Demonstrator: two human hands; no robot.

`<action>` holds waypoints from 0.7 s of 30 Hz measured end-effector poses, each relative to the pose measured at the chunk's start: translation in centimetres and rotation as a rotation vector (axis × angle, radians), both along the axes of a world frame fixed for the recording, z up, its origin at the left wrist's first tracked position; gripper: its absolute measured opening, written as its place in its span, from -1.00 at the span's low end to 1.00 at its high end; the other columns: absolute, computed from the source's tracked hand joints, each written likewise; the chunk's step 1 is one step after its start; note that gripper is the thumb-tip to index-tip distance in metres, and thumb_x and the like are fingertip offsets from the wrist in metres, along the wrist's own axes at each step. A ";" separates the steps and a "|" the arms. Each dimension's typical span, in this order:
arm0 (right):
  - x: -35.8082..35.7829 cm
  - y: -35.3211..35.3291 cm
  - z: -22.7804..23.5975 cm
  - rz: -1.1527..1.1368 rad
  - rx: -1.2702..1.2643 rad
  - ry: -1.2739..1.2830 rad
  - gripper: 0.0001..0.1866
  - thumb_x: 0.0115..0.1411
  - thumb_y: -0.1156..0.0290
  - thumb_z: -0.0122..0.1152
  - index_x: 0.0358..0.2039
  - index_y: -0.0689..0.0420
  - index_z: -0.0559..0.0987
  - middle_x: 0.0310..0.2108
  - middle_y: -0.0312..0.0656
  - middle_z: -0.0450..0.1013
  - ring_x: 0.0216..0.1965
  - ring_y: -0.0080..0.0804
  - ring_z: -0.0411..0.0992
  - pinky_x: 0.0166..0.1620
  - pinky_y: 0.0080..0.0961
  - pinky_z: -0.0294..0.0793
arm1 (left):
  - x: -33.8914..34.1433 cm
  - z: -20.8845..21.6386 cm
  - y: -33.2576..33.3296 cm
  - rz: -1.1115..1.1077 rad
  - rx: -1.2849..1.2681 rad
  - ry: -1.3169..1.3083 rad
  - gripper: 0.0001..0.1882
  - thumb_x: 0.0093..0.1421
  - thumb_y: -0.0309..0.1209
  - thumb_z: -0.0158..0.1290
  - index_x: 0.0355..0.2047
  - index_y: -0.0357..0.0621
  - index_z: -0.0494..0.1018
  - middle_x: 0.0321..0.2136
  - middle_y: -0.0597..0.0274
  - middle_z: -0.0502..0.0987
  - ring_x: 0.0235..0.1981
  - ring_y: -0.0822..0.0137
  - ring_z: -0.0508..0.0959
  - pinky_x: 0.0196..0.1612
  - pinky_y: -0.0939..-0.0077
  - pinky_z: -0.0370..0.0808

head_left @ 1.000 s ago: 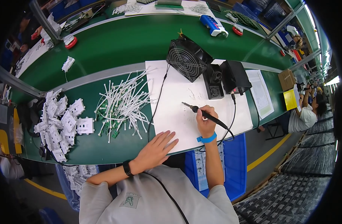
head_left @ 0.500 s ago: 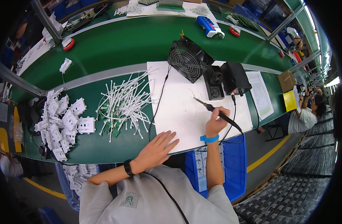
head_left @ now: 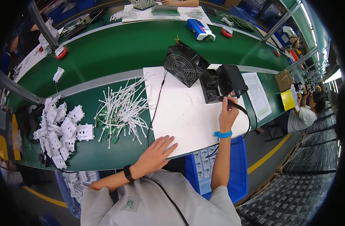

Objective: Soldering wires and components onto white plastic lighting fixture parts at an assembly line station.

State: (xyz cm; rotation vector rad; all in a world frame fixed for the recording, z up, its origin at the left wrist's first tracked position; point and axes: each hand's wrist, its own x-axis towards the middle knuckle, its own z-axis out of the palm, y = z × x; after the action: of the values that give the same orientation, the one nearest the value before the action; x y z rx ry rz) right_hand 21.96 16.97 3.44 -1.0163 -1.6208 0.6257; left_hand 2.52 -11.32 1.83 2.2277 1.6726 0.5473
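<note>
My right hand (head_left: 228, 113), with a blue band at the wrist, is closed round the soldering iron (head_left: 238, 106). It is beside the black iron holder (head_left: 211, 84) and the black box-shaped soldering station (head_left: 232, 81). The iron's tip is hidden behind my fingers and the holder. My left hand (head_left: 156, 152), wearing a dark wristband, lies flat with fingers stretched out on the front edge of the white sheet (head_left: 174, 118). It holds nothing. Left of the sheet lies a tangled heap of white cables (head_left: 125, 109) with small green circuit boards.
A black fan (head_left: 183, 66) stands behind the sheet. White plastic housings (head_left: 63, 130) are piled at the left. Papers (head_left: 257, 94) lie at the right. A blue bin (head_left: 238, 165) is below the table edge. Another person (head_left: 308, 111) sits far right.
My right hand has carried the soldering iron from over the white sheet rightward and away from me to the black holder. My left hand stays flat at the sheet's edge.
</note>
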 end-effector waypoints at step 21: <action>-0.2 0.8 2.6 0.074 0.110 -0.334 -0.91 0.31 0.50 0.27 -0.29 0.23 0.55 -0.50 -0.18 0.48 -0.47 -0.49 0.42 -0.39 -0.55 0.40 | -0.1 0.0 -0.2 0.003 0.010 -0.022 -0.12 0.07 -0.32 0.32 0.40 -0.10 0.22 0.40 -0.04 0.19 0.41 -0.06 0.21 0.44 0.05 0.18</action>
State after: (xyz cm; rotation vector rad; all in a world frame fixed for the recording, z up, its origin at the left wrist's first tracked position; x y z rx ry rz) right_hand 21.74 17.72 6.02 -1.0221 -1.9701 0.4250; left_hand 2.37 -11.48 1.88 2.2183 1.6665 0.5804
